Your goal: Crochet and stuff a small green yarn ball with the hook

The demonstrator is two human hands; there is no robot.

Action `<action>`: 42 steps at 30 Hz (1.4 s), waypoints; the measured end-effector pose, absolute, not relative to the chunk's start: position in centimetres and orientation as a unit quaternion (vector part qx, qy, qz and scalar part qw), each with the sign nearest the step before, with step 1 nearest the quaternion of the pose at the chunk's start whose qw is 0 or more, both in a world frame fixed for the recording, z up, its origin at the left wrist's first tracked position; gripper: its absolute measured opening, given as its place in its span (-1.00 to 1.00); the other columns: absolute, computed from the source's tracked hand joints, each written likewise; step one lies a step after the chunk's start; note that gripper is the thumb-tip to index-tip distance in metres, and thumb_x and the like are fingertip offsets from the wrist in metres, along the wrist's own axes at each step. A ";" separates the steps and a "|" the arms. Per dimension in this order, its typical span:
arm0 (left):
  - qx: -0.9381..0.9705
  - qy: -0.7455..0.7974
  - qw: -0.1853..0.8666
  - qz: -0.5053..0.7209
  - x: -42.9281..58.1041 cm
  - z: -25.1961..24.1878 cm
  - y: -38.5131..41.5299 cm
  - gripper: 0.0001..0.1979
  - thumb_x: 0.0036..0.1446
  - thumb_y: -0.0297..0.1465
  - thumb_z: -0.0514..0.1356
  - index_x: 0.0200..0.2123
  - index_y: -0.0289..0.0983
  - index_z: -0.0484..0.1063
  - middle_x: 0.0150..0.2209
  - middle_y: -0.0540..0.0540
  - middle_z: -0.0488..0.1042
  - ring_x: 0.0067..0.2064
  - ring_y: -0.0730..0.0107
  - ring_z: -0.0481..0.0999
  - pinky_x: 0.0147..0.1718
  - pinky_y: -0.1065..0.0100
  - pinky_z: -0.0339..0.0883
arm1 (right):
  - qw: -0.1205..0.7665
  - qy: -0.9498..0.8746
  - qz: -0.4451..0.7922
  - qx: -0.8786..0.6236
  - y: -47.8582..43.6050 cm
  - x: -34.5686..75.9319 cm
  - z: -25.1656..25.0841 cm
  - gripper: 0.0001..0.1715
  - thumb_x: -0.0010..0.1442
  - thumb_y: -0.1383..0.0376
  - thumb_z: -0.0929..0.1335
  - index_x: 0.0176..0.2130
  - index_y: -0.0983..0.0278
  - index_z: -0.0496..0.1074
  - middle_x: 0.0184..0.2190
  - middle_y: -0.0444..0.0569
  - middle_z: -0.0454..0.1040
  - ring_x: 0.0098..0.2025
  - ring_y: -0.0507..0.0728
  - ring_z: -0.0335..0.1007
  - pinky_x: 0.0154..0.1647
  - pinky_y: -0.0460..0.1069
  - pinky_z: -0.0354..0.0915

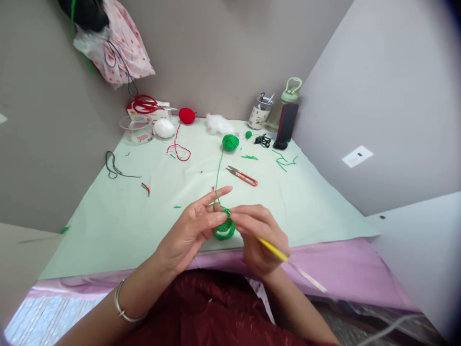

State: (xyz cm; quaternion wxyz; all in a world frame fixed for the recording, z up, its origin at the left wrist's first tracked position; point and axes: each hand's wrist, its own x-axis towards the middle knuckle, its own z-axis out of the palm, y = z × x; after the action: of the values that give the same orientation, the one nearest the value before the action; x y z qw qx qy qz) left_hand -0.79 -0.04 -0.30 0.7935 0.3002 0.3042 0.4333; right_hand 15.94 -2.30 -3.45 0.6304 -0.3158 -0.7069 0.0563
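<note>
Between my hands is a small green crochet piece [224,225], with loops of green yarn hanging below it. My left hand [196,221] pinches its left edge between thumb and fingers, and the index finger stretches out with the working yarn over it. From that finger the strand runs up to a green yarn ball [230,142] farther back. In my right hand [261,235] is a crochet hook with a yellow handle [272,248], its tip end at the top edge of the piece. The hook's head is hidden by fingers and yarn.
Orange thread snips [245,177] lie just beyond my hands. Farther back are a red yarn ball [187,116], a white yarn ball [164,128], white stuffing [219,124], red scissors [146,104], a plastic tub [139,132], a pen cup [259,115] and a bottle [279,113]. Walls enclose the table.
</note>
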 end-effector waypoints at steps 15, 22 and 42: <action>0.445 0.324 0.698 0.457 -2.2 0.0 0.1 -0.60 0.09 -0.43 0.51 0.03 -0.08 0.72 -0.29 0.02 0.51 -0.24 0.51 0.46 -0.20 0.48 0.38 | 0.686 -0.474 0.443 -0.329 -2.8 17.0 -0.9 -0.86 0.34 0.23 0.50 -0.26 0.18 0.72 -0.37 -0.09 0.64 -0.50 0.01 0.51 -0.44 -0.05 0.46; 0.419 0.293 0.740 0.438 -0.7 -0.8 -0.6 -0.53 0.14 -0.36 0.50 0.14 -0.03 0.66 -0.28 0.02 0.51 -0.22 0.46 0.48 -0.12 0.37 0.39 | 0.681 -0.536 0.368 -0.336 -2.4 16.2 -2.3 -0.87 0.38 0.23 0.47 -0.19 0.12 0.70 -0.34 -0.08 0.62 -0.33 0.08 0.54 -0.31 0.00 0.48; 0.265 0.286 0.817 0.426 0.0 -0.4 -0.7 -0.53 0.13 -0.30 0.48 0.12 -0.23 0.67 -0.30 -0.04 0.47 -0.32 0.46 0.33 -0.26 0.38 0.26 | 0.680 -0.605 0.172 -0.378 -2.2 16.0 -3.5 -0.76 0.43 0.35 0.38 -0.07 0.12 0.67 -0.26 -0.02 0.64 -0.28 0.13 0.58 -0.28 0.06 0.54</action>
State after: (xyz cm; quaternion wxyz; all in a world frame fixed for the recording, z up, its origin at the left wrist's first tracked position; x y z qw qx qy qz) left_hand -0.03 -0.72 -0.41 0.8167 0.2647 0.2855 0.4260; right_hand 15.99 -2.23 -3.46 0.6798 -0.3776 -0.6047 0.1721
